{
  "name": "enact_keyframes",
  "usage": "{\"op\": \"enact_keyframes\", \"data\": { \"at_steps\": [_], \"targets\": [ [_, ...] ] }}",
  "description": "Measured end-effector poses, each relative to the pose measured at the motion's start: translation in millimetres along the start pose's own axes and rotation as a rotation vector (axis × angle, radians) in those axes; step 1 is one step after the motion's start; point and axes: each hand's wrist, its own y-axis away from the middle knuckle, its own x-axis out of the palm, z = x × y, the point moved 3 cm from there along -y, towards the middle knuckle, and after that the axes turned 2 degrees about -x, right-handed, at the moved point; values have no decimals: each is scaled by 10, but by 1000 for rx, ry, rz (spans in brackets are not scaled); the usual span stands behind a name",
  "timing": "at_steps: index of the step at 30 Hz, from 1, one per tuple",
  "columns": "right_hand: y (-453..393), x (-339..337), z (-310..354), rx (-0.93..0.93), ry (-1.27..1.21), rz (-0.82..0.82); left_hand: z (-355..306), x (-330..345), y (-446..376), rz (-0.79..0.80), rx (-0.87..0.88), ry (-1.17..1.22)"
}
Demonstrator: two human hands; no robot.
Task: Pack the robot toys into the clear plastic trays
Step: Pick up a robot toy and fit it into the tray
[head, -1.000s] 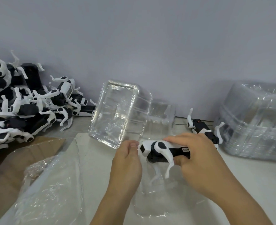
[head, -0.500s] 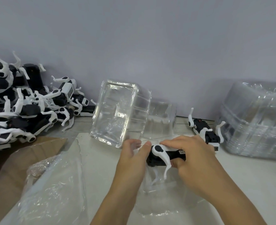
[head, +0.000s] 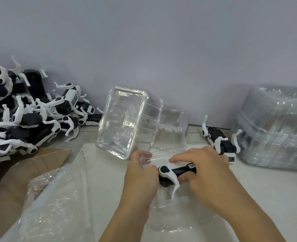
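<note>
Pale tabletop [head: 266, 189]: right hand [head: 208, 173] clamps the robot dog toy [head: 174, 172], left hand [head: 140, 173] pinches the clear tray [head: 172, 215] rim at 9 o'clock, so that leg could snag and buckle the flimsy plastic.

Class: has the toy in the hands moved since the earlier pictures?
Yes. The toy in the hands has come down toward the tray below it, farther from the tilted tray that stays leaning behind.
</note>
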Motion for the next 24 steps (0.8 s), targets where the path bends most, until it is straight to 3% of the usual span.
{"op": "enact_keyframes", "data": {
  "at_steps": [7, 12, 19, 24],
  "targets": [
    [6, -36, 12, -1, -37, -17, -27, -5, 25, -20, 23, -43],
    [5, -35, -4, 28, -47, -11, -19, -12, 19, 93, 43, -106],
    [69, -293, -36, -15, -75, -22, -18, -22, -21, 45, 91, -107],
    [130, -561, -257, 132, -68, -17, 9, -36, -44, 72, 105, -113]
  ]
}}
